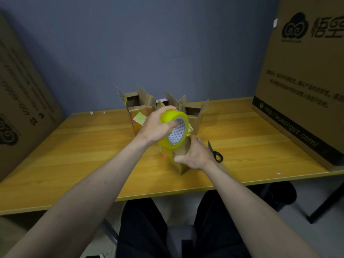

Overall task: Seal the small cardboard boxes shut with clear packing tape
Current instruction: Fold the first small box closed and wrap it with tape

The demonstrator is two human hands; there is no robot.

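From the head camera, the left hand (155,127) grips a yellowish roll of clear packing tape (175,128), fingers curled round its rim, held just above a small brown cardboard box (177,164) on the wooden table (74,155). The right hand (195,155) clasps that box's top, fingers wrapped over it. Black-handled scissors (216,152) lie just beside the right hand. Three open small cardboard boxes (136,107) stand behind, flaps up.

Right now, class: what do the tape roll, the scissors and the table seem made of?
Tape roll: glossy yellowish plastic film, likely a printed card core. Scissors: black handles, probably plastic; blades dark, perhaps metal. Table: smooth wood-grain top, possibly laminate.
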